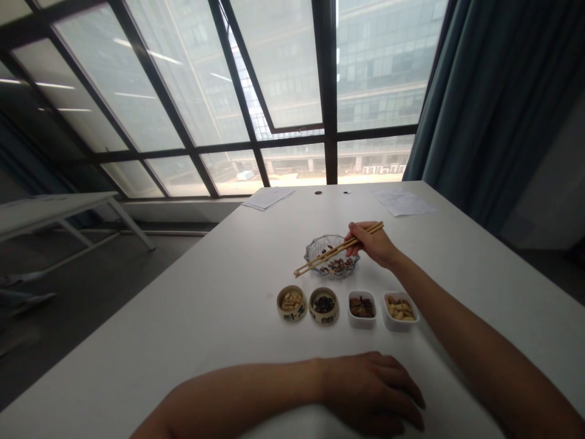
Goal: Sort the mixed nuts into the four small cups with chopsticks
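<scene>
My right hand [371, 244] is closed around a pair of wooden chopsticks [336, 250] that slant down to the left, over a clear glass bowl [313, 263]. Brown and pale mixed pieces [337, 266] lie in the bowl. The tips sit left of the bowl, above a round dish of peanuts [292, 301]; whether they pinch a small piece, I cannot tell. Beside that stands a matching dish of dark pieces [324, 304]. Farther right are a white square tub of brown strips [362, 307] and another of pale yellow pieces [400, 308]. My left hand [375, 393] rests on the table, fingers apart, holding nothing.
The white table [192, 317] reaches toward the windows. Sheets of paper [267, 198] lie at its far left, with more paper [404, 201] at the far right. A small dark round spot [318, 192] shows between them. Another table [59, 210] stands to the left.
</scene>
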Tool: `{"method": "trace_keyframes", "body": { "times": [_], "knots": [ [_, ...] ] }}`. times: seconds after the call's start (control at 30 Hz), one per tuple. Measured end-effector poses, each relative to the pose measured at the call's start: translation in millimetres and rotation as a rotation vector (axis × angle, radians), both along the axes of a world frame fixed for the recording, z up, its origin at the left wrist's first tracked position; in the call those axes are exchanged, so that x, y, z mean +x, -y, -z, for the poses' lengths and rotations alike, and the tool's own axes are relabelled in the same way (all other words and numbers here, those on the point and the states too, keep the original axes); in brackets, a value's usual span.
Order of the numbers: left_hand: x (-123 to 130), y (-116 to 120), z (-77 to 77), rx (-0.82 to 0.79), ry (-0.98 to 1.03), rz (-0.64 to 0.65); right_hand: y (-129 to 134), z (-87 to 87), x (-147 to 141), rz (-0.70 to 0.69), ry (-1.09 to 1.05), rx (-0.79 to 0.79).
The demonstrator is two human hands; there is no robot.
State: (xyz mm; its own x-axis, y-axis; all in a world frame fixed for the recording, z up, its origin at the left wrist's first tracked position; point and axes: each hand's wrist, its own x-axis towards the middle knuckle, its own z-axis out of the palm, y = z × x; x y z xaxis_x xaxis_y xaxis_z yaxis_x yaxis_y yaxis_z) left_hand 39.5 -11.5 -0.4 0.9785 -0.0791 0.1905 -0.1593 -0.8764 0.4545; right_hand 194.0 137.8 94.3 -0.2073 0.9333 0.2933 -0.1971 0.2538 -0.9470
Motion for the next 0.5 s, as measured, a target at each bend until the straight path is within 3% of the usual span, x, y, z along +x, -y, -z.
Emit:
{"method": "trace_keyframes", "body": {
  "times": [0.2, 0.5],
  "knots": [
    [1.0, -0.1, -2.2, 0.008, 0.011, 0.014, 13.3, -1.1, -14.4, -0.137, 0.086, -0.059],
    [0.0, 1.2, -0.7, 0.008, 0.027, 0.002, 2.1, -12.0, 12.4, -0.036, -0.009, 0.03]
  ]
}}
